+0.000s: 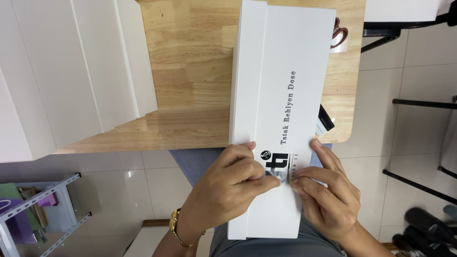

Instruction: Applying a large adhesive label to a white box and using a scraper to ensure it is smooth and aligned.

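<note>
A long white flat box (285,62) with dark printed lettering lies lengthwise from my lap onto a wooden table (190,71). My left hand (228,188), with a gold watch on its wrist, pinches a small shiny strip of clear tape (280,176) against the box's near end. Beside it my right hand (328,192) presses its fingertips on the same spot, the thumb lying along the box's right edge. Both hands rest on the box lid near a black printed mark (276,159).
Stacked white panels (71,71) cover the table's left part. Red-handled scissors (339,33) and a tape roll peek out right of the box, a dark object (326,119) below them. A metal shelf (38,209) stands lower left; black chair legs (419,102) and shoes at right.
</note>
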